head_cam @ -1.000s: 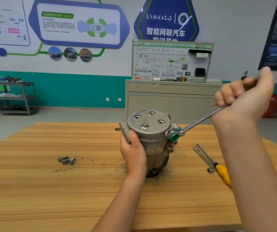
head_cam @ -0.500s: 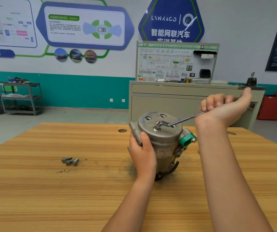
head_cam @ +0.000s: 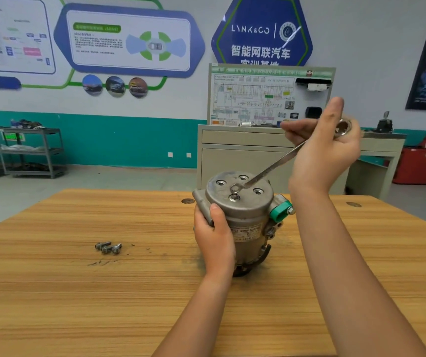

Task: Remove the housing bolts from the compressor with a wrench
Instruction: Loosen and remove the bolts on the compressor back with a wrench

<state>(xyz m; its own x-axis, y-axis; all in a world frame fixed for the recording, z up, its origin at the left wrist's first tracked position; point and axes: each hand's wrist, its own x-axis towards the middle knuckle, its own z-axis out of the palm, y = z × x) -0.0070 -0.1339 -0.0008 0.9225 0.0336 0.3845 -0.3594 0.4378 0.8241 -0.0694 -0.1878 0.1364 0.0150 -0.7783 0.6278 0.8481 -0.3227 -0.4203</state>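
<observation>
A grey metal compressor (head_cam: 245, 217) stands upright on the wooden table (head_cam: 103, 292), its round top face showing several bolt holes. My left hand (head_cam: 213, 238) grips its left side, thumb on a mounting lug. My right hand (head_cam: 322, 148) holds the far end of a steel wrench (head_cam: 266, 172), raised above and to the right of the compressor. The wrench's ring end sits over the near bolt (head_cam: 234, 197) on the top face. Three removed bolts (head_cam: 108, 247) lie together on the table to the left.
A green cap fitting (head_cam: 280, 211) sticks out of the compressor's right side. Behind the table stand a beige cabinet (head_cam: 245, 155) with a wiring-diagram board, a metal shelf cart (head_cam: 23, 150) at the far left and a red bin (head_cam: 415, 164) at the right.
The wrench head moved from the green fitting on the compressor's side up onto the top face, then to the near bolt. My right hand swung up and inward. The left hand kept its grip.
</observation>
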